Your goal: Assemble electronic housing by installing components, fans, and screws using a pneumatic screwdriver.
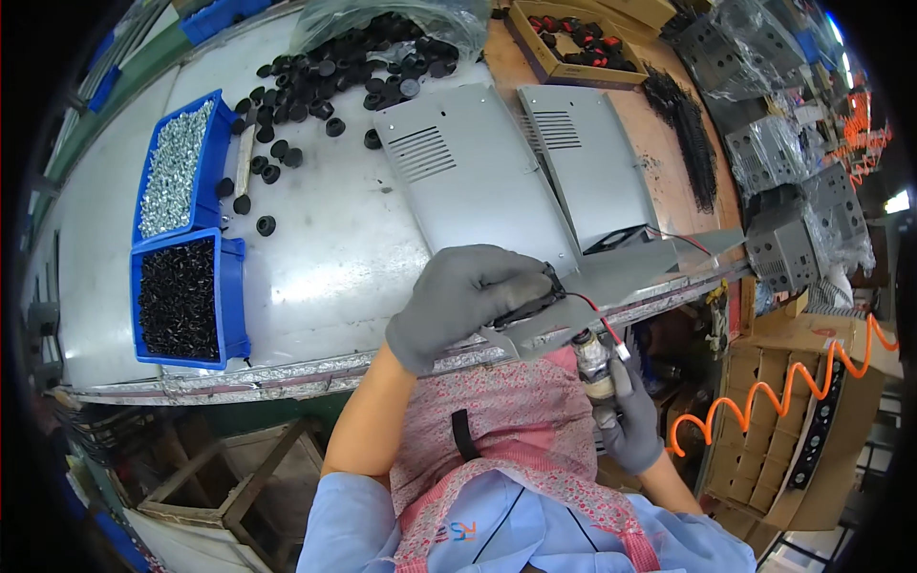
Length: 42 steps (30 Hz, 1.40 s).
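My left hand (473,291), in a grey glove, is closed around a small black fan (543,304) at the table's front edge. The fan lies against a bent grey sheet-metal panel (621,279). From it a red and black wire ends in a white plug (622,351). Below the edge, my gloved right hand (633,420) grips an air screwdriver (594,368) wrapped in pale tape; its lower end is partly hidden. A second black fan (616,239) with a wire sits farther back. Two slotted grey panels (473,172) (587,158) lie flat beyond my left hand.
On the left stand blue bins of silver screws (177,172) and black screws (179,298). Black round caps (315,91) spread across the back. A carton (573,72) holds red-black parts. An orange coiled hose (755,406) hangs at right before a divided cardboard box (764,430).
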Each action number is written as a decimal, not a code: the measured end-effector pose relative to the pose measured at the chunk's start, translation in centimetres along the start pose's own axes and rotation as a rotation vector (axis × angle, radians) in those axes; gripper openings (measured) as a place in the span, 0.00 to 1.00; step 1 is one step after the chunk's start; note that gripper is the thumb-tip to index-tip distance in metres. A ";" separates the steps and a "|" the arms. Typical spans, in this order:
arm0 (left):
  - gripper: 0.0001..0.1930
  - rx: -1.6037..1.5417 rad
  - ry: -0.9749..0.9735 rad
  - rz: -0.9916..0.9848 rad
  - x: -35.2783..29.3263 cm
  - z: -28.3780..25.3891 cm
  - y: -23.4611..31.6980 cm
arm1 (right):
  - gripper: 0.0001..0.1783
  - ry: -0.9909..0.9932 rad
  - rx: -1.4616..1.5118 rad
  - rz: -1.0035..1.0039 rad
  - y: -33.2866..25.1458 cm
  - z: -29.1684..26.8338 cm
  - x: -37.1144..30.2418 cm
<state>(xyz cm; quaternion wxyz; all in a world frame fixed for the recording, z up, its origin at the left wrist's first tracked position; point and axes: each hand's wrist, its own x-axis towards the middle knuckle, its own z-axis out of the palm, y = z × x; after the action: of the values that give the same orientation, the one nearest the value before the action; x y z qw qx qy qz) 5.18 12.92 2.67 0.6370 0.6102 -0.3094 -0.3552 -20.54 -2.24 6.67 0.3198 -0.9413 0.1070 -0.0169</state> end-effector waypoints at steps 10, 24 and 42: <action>0.17 -0.316 -0.030 -0.117 -0.4 0.2 0.8 | 0.28 -0.128 1.069 0.393 -3.5 -1.0 0.1; 0.21 -0.059 -0.035 0.056 -0.5 0.0 -0.3 | 0.26 -0.091 1.115 0.392 -2.5 -0.4 -0.1; 0.14 -0.749 0.448 -0.022 -3.2 -1.4 -1.5 | 0.28 -0.027 0.935 0.314 0.1 1.1 -1.5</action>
<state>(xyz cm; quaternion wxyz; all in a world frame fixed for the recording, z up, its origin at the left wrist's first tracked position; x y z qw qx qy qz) 4.42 16.31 1.20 0.8620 0.4024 -0.0067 -0.3083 -21.92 -1.32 5.84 0.7081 -0.6696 0.2241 -0.0024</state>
